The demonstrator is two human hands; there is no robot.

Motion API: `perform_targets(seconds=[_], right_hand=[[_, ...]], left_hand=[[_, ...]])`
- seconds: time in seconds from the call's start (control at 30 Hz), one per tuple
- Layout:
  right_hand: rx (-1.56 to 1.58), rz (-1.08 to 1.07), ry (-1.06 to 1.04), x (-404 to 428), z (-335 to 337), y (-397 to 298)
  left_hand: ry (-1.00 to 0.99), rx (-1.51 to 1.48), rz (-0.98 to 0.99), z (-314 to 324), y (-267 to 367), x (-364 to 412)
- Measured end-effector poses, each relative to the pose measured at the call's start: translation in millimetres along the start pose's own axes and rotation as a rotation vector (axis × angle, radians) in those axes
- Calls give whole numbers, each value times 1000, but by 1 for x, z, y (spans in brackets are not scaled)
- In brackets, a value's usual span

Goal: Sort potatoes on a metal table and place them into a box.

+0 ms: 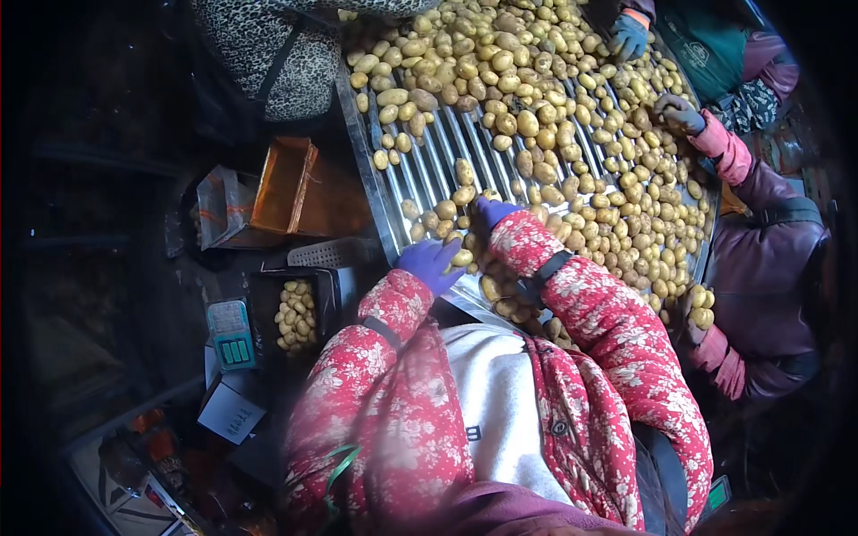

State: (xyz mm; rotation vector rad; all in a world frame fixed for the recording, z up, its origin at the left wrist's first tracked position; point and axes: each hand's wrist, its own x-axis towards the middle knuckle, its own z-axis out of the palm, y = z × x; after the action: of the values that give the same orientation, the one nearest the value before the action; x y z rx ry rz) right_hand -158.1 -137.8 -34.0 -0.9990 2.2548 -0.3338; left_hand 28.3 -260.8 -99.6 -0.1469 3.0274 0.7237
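Both my hands wear purple gloves at the near end of a slatted metal sorting table [417, 175] spread with potatoes [509, 63]. My left hand [429, 263] is by the table's near left corner, fingers spread around a yellow potato [461, 257]; whether it grips the potato is unclear. To its right, my right hand [497, 212] reaches in among potatoes on the slats, its fingertips partly hidden. Several potatoes [446, 210] lie between and just beyond my hands. Below my right forearm, more potatoes [493, 288] rest by a metal chute [469, 295].
Left of the table stand a box of small potatoes [296, 316], a digital scale [231, 333] and an open orange-lined box [285, 184]. On the right, a co-worker's gloved hand [680, 114] touches potatoes, and their other hand holds several [701, 307]. Another blue-gloved hand [630, 37] works farther off.
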Motion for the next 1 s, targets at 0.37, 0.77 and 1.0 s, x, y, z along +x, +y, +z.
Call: perform_targets(seconds=[0.37,0.77,1.0], right_hand=[[1655,139,128,-41,-48,83],[-300,-75,0,-1,-33,35],[-61,87,-212,4,-68,32]], left_hand=[[-73,-23,-48,-2,-4,-5],[182,-24,88,-5,-1,-1],[108,-23,22,1,-5,-6]])
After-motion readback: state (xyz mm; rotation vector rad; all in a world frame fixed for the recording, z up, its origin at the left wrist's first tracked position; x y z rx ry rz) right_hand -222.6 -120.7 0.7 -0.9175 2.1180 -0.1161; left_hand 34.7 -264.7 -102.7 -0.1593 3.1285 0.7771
